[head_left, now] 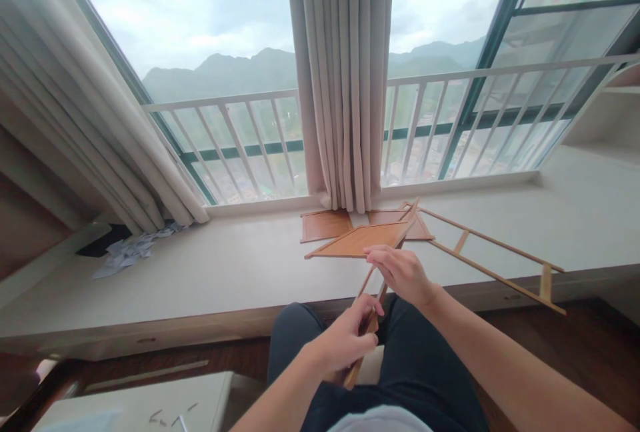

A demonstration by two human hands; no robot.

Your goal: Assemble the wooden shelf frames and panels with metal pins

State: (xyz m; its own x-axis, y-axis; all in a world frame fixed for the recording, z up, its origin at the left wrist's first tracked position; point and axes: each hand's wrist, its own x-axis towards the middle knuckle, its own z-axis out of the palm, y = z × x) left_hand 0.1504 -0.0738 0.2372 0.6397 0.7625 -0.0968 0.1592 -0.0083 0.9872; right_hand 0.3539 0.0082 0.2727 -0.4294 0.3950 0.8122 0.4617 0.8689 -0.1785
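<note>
My left hand (pixel 350 335) is closed round the lower part of a wooden frame (pixel 355 373) held upright between my knees. Higher up, my right hand (pixel 400 273) has its fingers closed on the near edge of a brown wooden panel (pixel 363 240), which sticks out to the left from the frame's upper part. Whether panel and frame are joined is hidden by my right hand. Behind them, another wooden panel (pixel 327 225) lies flat on the white window ledge. A ladder-like wooden frame (pixel 500 255) rests on the ledge at the right, its end jutting past the front edge.
The white ledge (pixel 225 265) runs under the windows. A beige curtain (pixel 345 85) hangs down behind the panels. Paper scraps (pixel 127 252) lie at the ledge's left. At lower left, a white table (pixel 135 405) carries several small metal pieces (pixel 159 417).
</note>
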